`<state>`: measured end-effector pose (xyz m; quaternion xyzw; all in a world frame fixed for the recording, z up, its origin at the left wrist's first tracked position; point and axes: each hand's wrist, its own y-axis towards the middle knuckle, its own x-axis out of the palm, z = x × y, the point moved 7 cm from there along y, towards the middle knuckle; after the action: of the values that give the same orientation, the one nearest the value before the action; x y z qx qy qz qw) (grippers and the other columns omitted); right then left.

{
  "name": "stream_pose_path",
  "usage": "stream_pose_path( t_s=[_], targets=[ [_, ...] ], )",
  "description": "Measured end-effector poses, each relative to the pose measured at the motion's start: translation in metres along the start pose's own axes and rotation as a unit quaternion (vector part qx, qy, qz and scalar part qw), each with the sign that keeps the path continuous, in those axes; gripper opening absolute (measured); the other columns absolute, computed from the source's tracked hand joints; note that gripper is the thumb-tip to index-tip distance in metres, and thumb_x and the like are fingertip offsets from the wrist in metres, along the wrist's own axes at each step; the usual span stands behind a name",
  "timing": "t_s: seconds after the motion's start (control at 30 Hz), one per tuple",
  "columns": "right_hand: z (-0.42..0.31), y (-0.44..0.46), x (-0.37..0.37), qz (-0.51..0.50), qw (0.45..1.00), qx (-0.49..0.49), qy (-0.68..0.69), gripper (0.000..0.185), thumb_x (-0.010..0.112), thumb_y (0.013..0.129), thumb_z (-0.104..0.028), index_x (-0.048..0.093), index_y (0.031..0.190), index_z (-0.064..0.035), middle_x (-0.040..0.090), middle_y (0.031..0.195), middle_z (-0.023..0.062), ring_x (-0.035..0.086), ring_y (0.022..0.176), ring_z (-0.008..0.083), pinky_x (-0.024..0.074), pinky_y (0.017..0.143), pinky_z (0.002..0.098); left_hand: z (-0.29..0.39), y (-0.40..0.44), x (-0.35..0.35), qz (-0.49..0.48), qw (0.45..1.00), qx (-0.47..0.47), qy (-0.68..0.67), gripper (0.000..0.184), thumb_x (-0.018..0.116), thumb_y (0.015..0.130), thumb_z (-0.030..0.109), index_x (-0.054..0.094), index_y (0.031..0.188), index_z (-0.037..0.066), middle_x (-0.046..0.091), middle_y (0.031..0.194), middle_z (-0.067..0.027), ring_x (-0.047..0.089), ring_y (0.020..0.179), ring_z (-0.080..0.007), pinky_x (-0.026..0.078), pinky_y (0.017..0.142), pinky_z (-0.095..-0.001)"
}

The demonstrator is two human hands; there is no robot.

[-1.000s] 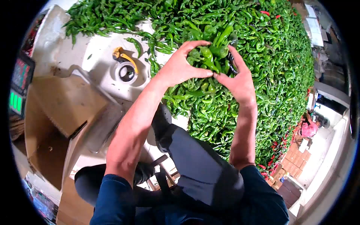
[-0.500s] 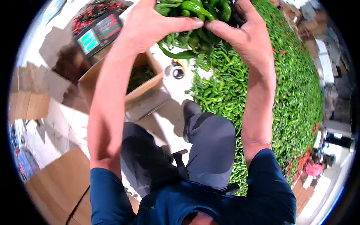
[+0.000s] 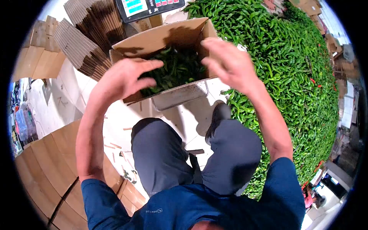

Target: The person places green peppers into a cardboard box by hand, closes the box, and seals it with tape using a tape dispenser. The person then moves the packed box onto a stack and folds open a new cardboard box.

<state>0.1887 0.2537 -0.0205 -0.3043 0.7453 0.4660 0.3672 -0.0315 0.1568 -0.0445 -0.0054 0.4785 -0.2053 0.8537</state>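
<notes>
Green peppers lie inside an open cardboard box, which stands on a metal scale platform. My left hand is over the box's left end, thumb and fingers apart, holding nothing. Over the right end hangs my right hand, a little blurred, its fingers spread and nothing in them. At the top is the scale's display and keypad, lit up behind the box.
A large heap of green peppers with a few red ones covers the right side. Stacks of flattened cardboard stand left of the box. More cardboard lies at lower left.
Both hands held a bunch of green peppers between them; they have let go and now hover over the box. My view has turned toward the box, which sits more central.
</notes>
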Motion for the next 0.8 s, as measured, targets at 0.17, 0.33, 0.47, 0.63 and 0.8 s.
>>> stream_pose_path(
  t_s=[0.17,0.33,0.47,0.63,0.8],
  targets=[
    [0.105,-0.094,-0.05,0.225,0.893,0.364,0.143,0.033,0.072,0.093,-0.012,0.068,0.124,-0.0044,0.073,0.105,0.0077,0.067,0.095,0.0091,0.0549,0.084,0.0262,0.043,-0.039,-0.04,0.213,0.951,-0.073,-0.213,0.021,0.072,0.091,0.018,0.07,0.094,-0.002,0.072,0.083,-0.0133,0.07,0.074,-0.0256,0.053,0.067,-0.0304],
    [0.185,-0.314,0.002,0.003,0.78,0.625,0.038,0.07,0.072,0.09,-0.027,0.045,0.147,0.003,0.067,0.125,0.0222,0.067,0.111,0.0289,0.0504,0.099,0.038,0.125,0.013,0.057,-0.117,0.959,0.105,-0.235,0.037,0.068,0.092,0.028,0.062,0.115,-0.001,0.068,0.088,-0.0165,0.068,0.077,-0.0333,0.055,0.066,-0.0403],
    [0.153,-0.461,0.023,-0.083,0.766,0.63,-0.096,0.096,0.078,0.083,-0.031,0.025,0.157,0.0,0.045,0.15,0.0284,0.046,0.137,0.0439,0.0391,0.113,0.0458,0.151,0.041,0.182,-0.321,0.935,0.118,-0.094,0.054,0.068,0.091,0.024,0.051,0.137,0.001,0.066,0.097,-0.0204,0.069,0.089,-0.0381,0.056,0.072,-0.0472],
    [0.141,-0.511,0.019,-0.075,0.766,0.618,-0.164,0.099,0.08,0.082,-0.04,0.027,0.157,-0.0032,0.039,0.155,0.0266,0.037,0.143,0.043,0.0353,0.113,0.0552,0.123,0.085,0.339,-0.376,0.885,-0.102,-0.255,0.063,0.068,0.092,0.024,0.044,0.145,0.0,0.067,0.114,-0.0242,0.068,0.102,-0.0335,0.055,0.091,-0.047],
    [0.178,-0.514,-0.005,-0.112,0.759,0.59,-0.252,0.089,0.07,0.087,-0.051,0.034,0.153,-0.0041,0.044,0.152,0.0231,0.043,0.138,0.0413,0.0401,0.107,0.0558,0.122,0.184,0.429,-0.118,0.877,-0.284,-0.368,0.083,0.074,0.082,0.033,0.04,0.149,-0.001,0.063,0.121,-0.0231,0.064,0.108,-0.0339,0.05,0.098,-0.0402]
  ],
)
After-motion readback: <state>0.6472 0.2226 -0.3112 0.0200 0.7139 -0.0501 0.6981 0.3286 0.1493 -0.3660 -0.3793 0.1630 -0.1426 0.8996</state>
